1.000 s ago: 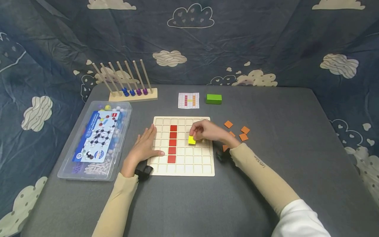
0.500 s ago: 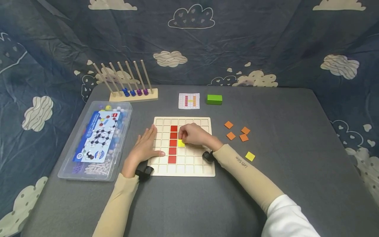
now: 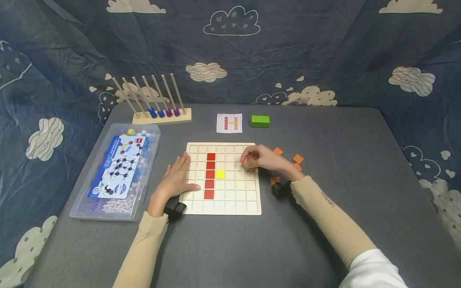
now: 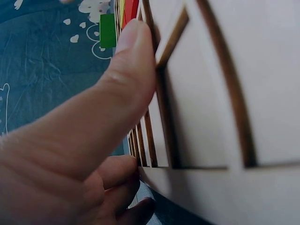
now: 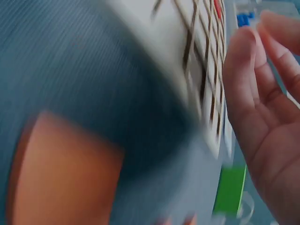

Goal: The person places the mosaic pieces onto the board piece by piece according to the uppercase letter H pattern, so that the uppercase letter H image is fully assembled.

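Observation:
A pale wooden grid board (image 3: 230,206) lies on the table. A column of red tiles (image 3: 209,184) fills part of it, and one yellow tile (image 3: 220,174) sits just right of the middle red one. My left hand (image 3: 174,180) rests on the board's left edge, fingers spread and thumb reaching over the grid; its thumb (image 4: 126,75) lies against the board in the left wrist view. Above the board's right edge is my right hand (image 3: 261,157), fingers loosely bent. No tile shows between its thumb and fingers (image 5: 241,61) in the right wrist view.
Several orange tiles (image 3: 297,157) lie right of the board, some partly behind the right arm. Behind the board are a printed pattern card (image 3: 229,123) and a green block (image 3: 260,121). A clear plastic case (image 3: 115,172) and a peg rack (image 3: 162,116) stand at left.
My right hand carried the yellow tile left to beside the red column and let go of it. It has since moved back right. The left hand stayed put.

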Demonstrator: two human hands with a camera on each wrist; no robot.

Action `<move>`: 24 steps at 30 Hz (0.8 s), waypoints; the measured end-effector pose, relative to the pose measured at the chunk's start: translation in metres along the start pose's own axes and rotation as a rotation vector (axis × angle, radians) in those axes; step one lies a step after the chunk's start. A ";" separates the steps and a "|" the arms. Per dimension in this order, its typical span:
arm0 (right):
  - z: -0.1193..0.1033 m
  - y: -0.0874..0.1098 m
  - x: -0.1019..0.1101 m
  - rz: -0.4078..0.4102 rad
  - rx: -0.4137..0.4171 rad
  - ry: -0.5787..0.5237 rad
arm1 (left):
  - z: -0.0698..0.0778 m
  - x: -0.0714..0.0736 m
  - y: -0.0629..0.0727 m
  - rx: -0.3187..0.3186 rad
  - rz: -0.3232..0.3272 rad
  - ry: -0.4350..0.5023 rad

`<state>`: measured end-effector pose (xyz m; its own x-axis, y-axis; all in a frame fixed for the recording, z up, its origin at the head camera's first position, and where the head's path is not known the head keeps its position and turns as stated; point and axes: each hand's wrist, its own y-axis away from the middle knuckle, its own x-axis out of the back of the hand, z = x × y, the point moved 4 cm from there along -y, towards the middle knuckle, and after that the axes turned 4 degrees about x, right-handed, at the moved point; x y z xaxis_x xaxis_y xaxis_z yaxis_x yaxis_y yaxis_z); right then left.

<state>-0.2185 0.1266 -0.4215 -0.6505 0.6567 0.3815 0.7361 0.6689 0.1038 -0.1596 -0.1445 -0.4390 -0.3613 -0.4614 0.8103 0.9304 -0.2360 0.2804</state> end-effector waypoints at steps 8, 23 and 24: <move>0.035 0.063 0.053 0.117 -0.205 -0.033 | 0.000 0.000 0.000 -0.007 0.006 -0.001; 0.061 0.137 0.093 0.245 -0.212 -0.127 | 0.000 0.000 0.000 -0.006 0.009 0.000; 0.061 0.139 0.093 0.240 -0.210 -0.132 | 0.000 0.000 -0.001 -0.005 0.008 -0.002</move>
<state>-0.1884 0.3018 -0.4281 -0.4625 0.8354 0.2969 0.8846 0.4126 0.2171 -0.1601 -0.1445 -0.4392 -0.3536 -0.4615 0.8136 0.9330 -0.2366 0.2713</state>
